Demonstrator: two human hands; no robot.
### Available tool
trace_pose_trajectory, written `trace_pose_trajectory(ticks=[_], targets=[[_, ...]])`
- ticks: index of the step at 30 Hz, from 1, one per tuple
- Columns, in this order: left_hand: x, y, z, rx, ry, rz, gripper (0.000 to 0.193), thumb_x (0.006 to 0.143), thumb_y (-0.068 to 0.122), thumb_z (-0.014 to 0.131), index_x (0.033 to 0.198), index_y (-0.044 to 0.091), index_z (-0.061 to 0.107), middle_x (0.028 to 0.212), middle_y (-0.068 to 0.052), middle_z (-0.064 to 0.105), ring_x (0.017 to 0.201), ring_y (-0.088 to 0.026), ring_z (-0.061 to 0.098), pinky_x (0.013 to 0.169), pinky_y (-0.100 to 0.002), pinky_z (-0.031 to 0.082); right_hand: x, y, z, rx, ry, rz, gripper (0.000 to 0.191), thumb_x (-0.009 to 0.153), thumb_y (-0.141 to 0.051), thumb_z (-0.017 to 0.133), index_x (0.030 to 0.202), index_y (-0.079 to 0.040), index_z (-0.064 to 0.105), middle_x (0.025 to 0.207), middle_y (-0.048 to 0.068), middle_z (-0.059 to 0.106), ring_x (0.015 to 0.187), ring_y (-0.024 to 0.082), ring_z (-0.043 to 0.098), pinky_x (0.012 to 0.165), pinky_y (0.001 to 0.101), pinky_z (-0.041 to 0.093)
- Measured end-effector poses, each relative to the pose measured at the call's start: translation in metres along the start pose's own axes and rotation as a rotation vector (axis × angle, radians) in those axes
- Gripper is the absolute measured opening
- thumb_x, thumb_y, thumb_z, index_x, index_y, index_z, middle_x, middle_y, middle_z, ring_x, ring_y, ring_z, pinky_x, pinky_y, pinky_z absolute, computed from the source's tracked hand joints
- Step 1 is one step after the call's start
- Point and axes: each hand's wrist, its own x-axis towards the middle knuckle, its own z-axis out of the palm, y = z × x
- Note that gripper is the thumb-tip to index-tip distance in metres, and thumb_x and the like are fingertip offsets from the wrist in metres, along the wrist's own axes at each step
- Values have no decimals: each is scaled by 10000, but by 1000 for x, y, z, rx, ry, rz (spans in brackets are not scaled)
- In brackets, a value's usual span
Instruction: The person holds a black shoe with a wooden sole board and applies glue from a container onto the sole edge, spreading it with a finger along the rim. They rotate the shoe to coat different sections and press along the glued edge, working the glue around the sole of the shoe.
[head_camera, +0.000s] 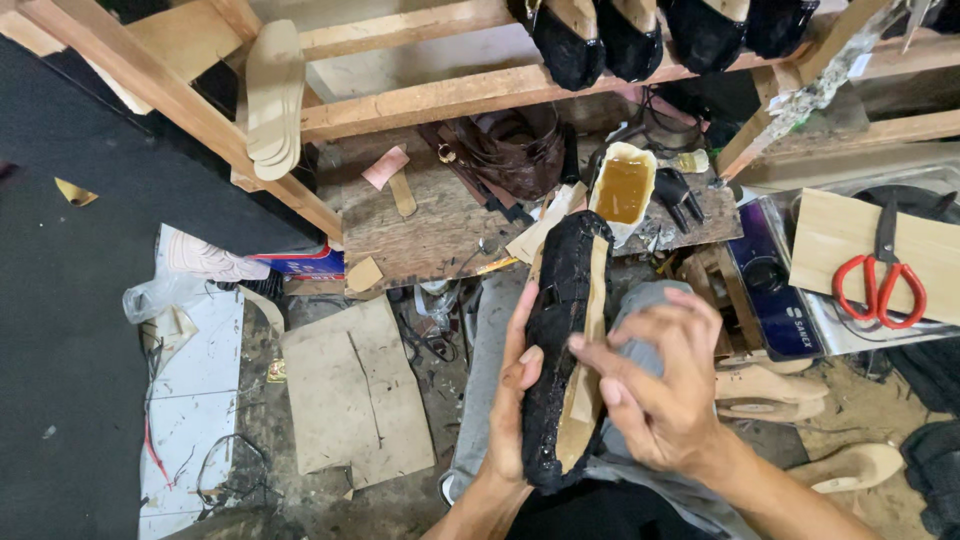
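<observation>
The person is holding a black shoe (560, 330) in front of them, over their lap. The shoe is standing almost straight up and down, with its long side running from the person's body up toward the wooden desk (420, 230). A tan sole part is showing along the right edge of the shoe.

The left hand (515, 400) is wrapping around the left side of the shoe near its bottom end, and the thumb is pressing on the black top. That hand is closed tight on the shoe.

The right hand (655, 385) is sitting just to the right of the shoe. Its fingers (600, 360) are bending in and touching the tan edge, pinching or pushing on it. So the shoe is lying between the two hands, and both are touching it. The left hand is doing the holding, and the right hand is working on the edge.

A cup of yellow glue (622, 185) is sitting on the desk, just past the top end of the shoe. Red scissors (882, 280) are lying on a board well off to the right. More black shoes (640, 35) are hanging on the rack up above.
</observation>
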Motion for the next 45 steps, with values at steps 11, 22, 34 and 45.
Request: trace_pose_trajectory(ticks=[11, 22, 34, 45], targets=[[0, -1, -8, -539, -420, -301, 988, 887, 563, 684, 1634, 390, 60, 1651, -158, 363, 1421, -448, 483, 1015, -542, 559, 6, 90, 35, 1443, 695, 1032, 729, 940, -645, 362, 1482, -177, 497, 1274, 141, 621, 1128, 319, 586, 1046, 513, 436], [12, -9, -44, 767, 83, 502, 1148, 615, 174, 973, 1552, -17, 339, 1515, -179, 499, 1334, -283, 577, 1139, -439, 493, -12, 102, 55, 1552, 596, 1087, 662, 1002, -592, 367, 1444, -117, 499, 1255, 166, 617, 1178, 318, 584, 1071, 489, 446], [16, -19, -62, 740, 123, 603, 1078, 621, 42, 994, 1490, 4, 358, 1575, -253, 452, 1434, -339, 516, 1205, -491, 472, 3, 219, 72, -303, -313, 408, 614, 673, 57, 609, 1257, -117, 687, 1432, 195, 484, 1207, 421, 471, 1057, 494, 435], [17, -25, -70, 856, 98, 691, 1020, 685, 52, 990, 1501, 71, 377, 1568, -217, 452, 1500, -360, 475, 1256, -498, 444, 3, 223, 74, -503, -419, 351, 341, 714, -22, 664, 991, -165, 804, 1443, 124, 566, 1329, 336, 497, 1021, 492, 432]])
